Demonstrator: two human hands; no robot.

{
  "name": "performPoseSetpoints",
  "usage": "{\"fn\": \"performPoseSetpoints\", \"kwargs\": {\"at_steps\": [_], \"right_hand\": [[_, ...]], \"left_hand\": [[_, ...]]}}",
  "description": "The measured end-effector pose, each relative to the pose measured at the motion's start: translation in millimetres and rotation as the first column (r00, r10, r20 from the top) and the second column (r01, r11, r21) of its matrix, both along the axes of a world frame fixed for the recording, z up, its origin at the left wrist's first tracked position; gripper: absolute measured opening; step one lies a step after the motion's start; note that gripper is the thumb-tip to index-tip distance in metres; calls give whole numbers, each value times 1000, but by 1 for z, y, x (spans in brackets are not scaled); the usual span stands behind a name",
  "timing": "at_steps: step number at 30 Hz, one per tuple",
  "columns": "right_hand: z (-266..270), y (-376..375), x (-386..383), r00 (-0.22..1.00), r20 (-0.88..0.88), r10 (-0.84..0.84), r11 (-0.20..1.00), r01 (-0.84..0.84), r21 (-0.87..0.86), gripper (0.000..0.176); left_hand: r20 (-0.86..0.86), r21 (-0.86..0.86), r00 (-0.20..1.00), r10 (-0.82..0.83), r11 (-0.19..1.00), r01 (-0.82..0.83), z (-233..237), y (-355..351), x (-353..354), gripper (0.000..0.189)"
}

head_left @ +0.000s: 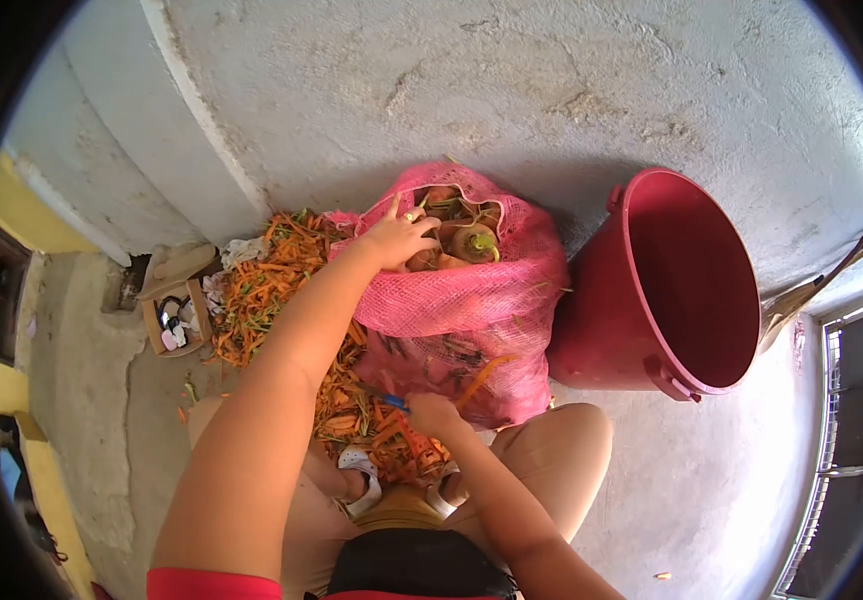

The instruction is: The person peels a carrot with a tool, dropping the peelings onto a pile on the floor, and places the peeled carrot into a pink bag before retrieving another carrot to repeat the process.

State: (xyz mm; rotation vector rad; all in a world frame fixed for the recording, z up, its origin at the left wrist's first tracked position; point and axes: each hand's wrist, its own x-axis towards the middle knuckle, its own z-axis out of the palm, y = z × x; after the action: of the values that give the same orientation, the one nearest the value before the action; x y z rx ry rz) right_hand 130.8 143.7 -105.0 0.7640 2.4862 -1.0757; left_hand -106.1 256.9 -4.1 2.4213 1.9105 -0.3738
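A pink mesh sack stands against the wall, its top open on carrots, one with a green stem end. My left hand rests at the sack's mouth with its fingers spread over the carrots; a ring shows on one finger. Lower down, my right hand is closed around the blue handle of a knife, whose blade points left over the peelings. Orange and green peelings are heaped on the floor to the left of the sack and below it.
To the right of the sack a large red bucket leans toward the right. A small cardboard box with items inside lies left of the peelings. Behind is a grey wall. My feet in light clogs are below the sack.
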Motion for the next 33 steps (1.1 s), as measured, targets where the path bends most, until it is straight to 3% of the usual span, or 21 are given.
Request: {"fn": "performPoseSetpoints", "kwargs": {"at_steps": [4, 12, 16, 17, 20, 21, 23, 25, 28, 30, 31, 33], "right_hand": [[6, 3, -1, 1000, -11, 9, 1000, -9, 2, 19], [2, 5, -1, 999, -44, -28, 1000, 28, -2, 16], [8, 3, -6, 998, -43, -36, 999, 35, -13, 17], [9, 5, -7, 999, -41, -32, 999, 32, -11, 18], [14, 6, -10, 1000, -21, -16, 1000, 16, -18, 19], [21, 7, -11, 1000, -5, -7, 1000, 7, -24, 20], [23, 8, -10, 1000, -30, 3, 1000, -4, -22, 20], [18, 9, -8, 993, -117, 1, 1000, -3, -13, 19], [3, 9, -10, 996, -90, -3, 1000, 1, -23, 18], [7, 6, -12, 997, -71, -10, 1000, 9, -12, 18], [10, 5, -13, 998, -61, -16, 1000, 16, -6, 18], [7, 3, -13, 998, -66, -8, 1000, 9, 3, 18]], "left_hand": [[-5, -50, 999, -39, 998, 39, 6, 7, -6, 68], [156, -79, 937, 313, 949, -304, 15, 26, -32, 70], [28, 27, 993, 114, 993, -115, 2, 28, -8, 68], [84, 94, 989, 124, 987, -132, -1, 25, -5, 59], [-39, 78, 979, 201, 977, -198, -18, 35, -7, 40], [3, 201, 978, 207, 958, -203, -13, 29, -4, 24], [212, 189, 939, 271, 931, -312, 3, 24, -7, 22], [416, 189, 839, 351, 869, -457, 34, 18, -7, 23], [699, 202, 609, 376, 712, -672, 65, 20, -30, 28], [930, 141, 329, 162, 671, -728, 88, 21, -45, 34], [985, 103, 167, 34, 659, -745, 102, 17, -49, 38], [993, -62, -114, -29, 698, -714, 132, 1, -54, 45]]}}
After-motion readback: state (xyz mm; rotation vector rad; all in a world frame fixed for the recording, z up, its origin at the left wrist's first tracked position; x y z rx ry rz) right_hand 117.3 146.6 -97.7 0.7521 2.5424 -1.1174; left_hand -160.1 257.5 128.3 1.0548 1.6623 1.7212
